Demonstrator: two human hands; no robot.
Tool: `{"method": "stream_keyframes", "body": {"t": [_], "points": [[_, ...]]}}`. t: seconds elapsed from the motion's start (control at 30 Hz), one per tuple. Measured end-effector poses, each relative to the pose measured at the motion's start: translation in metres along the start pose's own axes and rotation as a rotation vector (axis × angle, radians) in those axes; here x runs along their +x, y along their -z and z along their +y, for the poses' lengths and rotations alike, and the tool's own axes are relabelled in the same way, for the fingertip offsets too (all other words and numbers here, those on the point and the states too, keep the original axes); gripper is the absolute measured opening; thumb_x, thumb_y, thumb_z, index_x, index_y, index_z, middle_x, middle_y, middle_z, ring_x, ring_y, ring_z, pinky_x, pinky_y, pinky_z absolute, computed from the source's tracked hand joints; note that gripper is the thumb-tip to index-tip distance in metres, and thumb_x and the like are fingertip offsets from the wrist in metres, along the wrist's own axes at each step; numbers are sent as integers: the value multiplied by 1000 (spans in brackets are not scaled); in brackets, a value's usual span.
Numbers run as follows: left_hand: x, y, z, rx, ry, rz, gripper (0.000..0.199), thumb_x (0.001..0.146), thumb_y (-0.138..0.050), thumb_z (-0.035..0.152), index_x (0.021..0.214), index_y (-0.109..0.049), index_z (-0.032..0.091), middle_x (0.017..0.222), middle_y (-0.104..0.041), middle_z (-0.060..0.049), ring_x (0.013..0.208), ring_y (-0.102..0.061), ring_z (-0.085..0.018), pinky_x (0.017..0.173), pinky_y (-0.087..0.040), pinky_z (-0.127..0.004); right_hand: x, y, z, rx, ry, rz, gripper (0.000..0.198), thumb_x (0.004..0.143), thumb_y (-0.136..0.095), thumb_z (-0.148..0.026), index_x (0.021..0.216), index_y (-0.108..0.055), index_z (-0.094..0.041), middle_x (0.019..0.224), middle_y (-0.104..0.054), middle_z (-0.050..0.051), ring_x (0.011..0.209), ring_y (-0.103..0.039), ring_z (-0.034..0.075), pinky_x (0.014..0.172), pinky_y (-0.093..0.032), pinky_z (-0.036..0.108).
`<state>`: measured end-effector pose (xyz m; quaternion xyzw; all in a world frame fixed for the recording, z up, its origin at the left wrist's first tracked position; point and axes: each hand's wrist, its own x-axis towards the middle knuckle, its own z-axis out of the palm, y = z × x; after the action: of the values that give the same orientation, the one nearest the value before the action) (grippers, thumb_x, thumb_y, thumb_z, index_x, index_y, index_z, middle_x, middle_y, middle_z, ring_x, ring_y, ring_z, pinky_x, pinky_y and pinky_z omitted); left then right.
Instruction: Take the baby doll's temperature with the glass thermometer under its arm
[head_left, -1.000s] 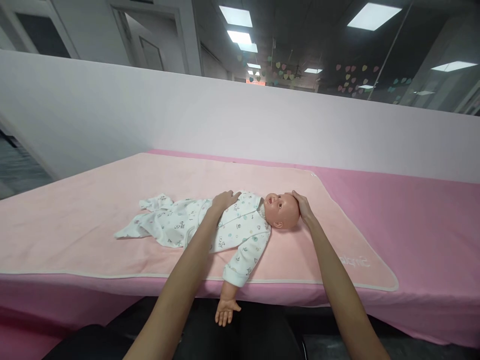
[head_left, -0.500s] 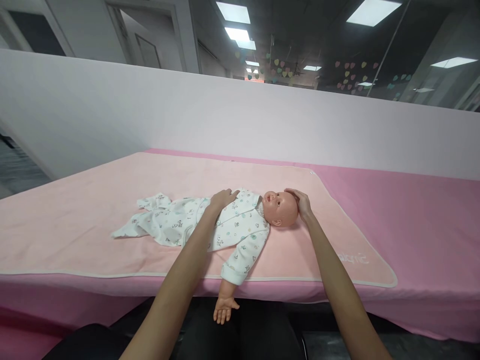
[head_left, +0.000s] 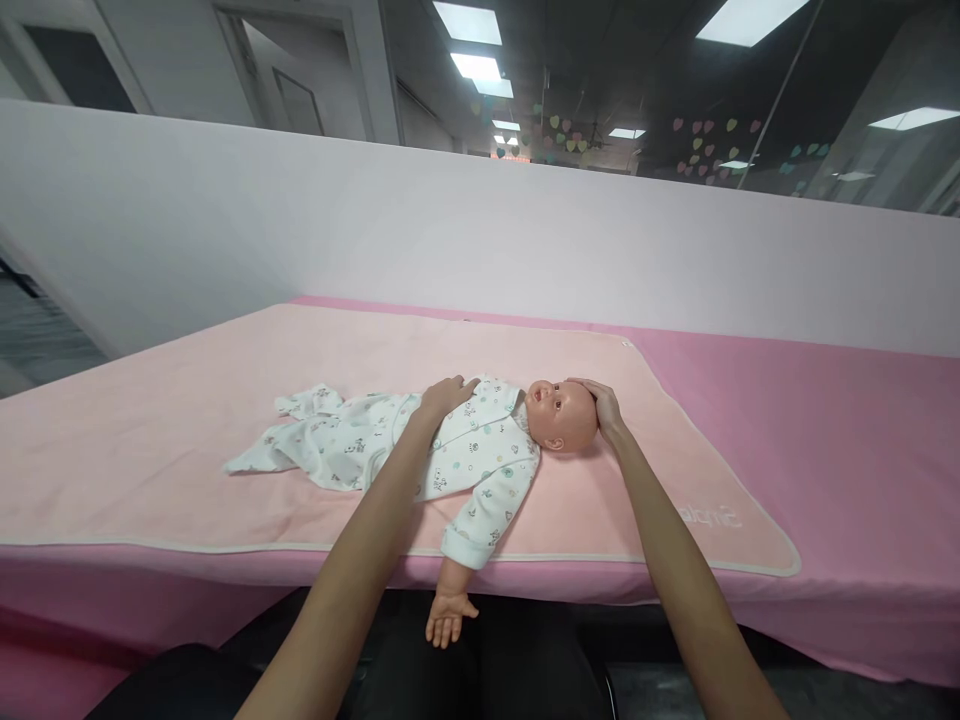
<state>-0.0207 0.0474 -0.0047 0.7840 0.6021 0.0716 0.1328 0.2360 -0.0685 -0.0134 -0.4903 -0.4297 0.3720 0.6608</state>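
A baby doll [head_left: 480,450] lies on its back, head to the right, dressed in a white printed top and matching trousers [head_left: 337,440]. My left hand [head_left: 448,396] rests flat on the doll's belly, fingers stretched out. At the crown of the doll's head [head_left: 562,417], my right hand [head_left: 602,404] lies with its fingers extended over the top. One doll arm [head_left: 487,515] hangs past the table's front edge with its palm showing; the other arm is mostly hidden. The trouser legs lie flat toward the left, and no feet show.
Under the doll is a peach mat [head_left: 165,430] with a pale border, spread over a pink-covered table [head_left: 840,450]. A white partition [head_left: 480,240] stands along the far side, with dark glass [head_left: 637,80] above it. My dark-clothed legs [head_left: 480,660] are below the front edge.
Both hands stay in the same places on the doll, which has not moved. Only the camera view has shifted very slightly.
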Motion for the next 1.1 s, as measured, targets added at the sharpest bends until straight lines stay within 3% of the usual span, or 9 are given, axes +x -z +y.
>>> {"method": "stream_keyframes", "body": {"t": [0.2, 0.37, 0.47, 0.6, 0.7, 0.77, 0.87, 0.97, 1.1], "points": [[2, 0, -2, -22, 1, 3, 58, 81, -22, 55, 107, -55, 15, 115, -58, -15, 102, -54, -30, 82, -41, -38, 1, 0, 2, 3, -5, -3, 19, 61, -55, -31, 63, -68, -19, 78, -70, 2, 85, -61, 21, 85, -43, 32], [-2, 2, -5, -216, 58, 36, 49, 80, -32, 52, 105, -58, 18, 116, -58, -11, 107, -52, -29, 86, -40, -37, -1, -2, -2, -3, 3, 21, 18, 59, -55, -31, 61, -68, -19, 77, -70, 2, 85, -61, 21, 84, -44, 31], [-7, 3, -5, -491, 29, 203, 42, 78, -44, 44, 105, -59, 17, 114, -59, -10, 106, -52, -26, 87, -40, -34, -4, -4, -4, -12, 0, -3, 17, 60, -54, -30, 60, -67, -18, 75, -70, 3, 86, -61, 21, 83, -44, 31], [-16, 7, 5, -1058, -185, 385, 48, 80, -44, 45, 121, -48, 19, 118, -56, -9, 100, -55, -17, 79, -44, -27, -8, -7, -7, -9, -15, 22, 17, 61, -54, -30, 60, -66, -18, 75, -70, 4, 86, -61, 22, 81, -46, 31], [-29, 5, 19, -1120, -325, 241, 50, 73, -54, 51, 109, -57, 17, 99, -62, -8, 84, -58, -15, 69, -44, -25, -11, -9, -10, -6, -40, 28, 16, 61, -56, -28, 63, -67, -17, 79, -71, 4, 84, -61, 22, 79, -47, 31], [-40, 0, 29, -915, -467, 31, 46, 59, -69, 47, 92, -65, 15, 81, -64, -6, 72, -56, -15, 62, -42, -24, -13, -10, -12, -19, -38, 28, 15, 61, -56, -27, 64, -67, -17, 80, -71, 4, 83, -61, 21, 78, -47, 31], [-52, -6, 37, -666, -597, -15, 35, 54, -73, 40, 80, -70, 18, 67, -60, -1, 60, -50, -12, 55, -36, -23, -13, -9, -11, -70, -19, 18, 16, 62, -54, -27, 63, -67, -17, 79, -71, 4, 82, -61, 21, 79, -46, 31], [-51, -9, 36, -717, -540, -29, 28, 59, -70, 38, 77, -71, 17, 56, -57, 0, 54, -47, -12, 52, -35, -23, -7, -4, -10, -172, 10, 41, 19, 62, -54, -30, 63, -68, -18, 82, -71, 4, 86, -60, 22, 80, -44, 32], [-36, -11, 25, -1106, -283, -11, 31, 59, -70, 38, 77, -70, 13, 67, -64, -5, 65, -56, -15, 59, -41, -24, 1, -6, -22, -427, 107, 14, 21, 64, -52, -32, 67, -69, -21, 83, -70, 3, 88, -59, 21, 82, -42, 33]]}}
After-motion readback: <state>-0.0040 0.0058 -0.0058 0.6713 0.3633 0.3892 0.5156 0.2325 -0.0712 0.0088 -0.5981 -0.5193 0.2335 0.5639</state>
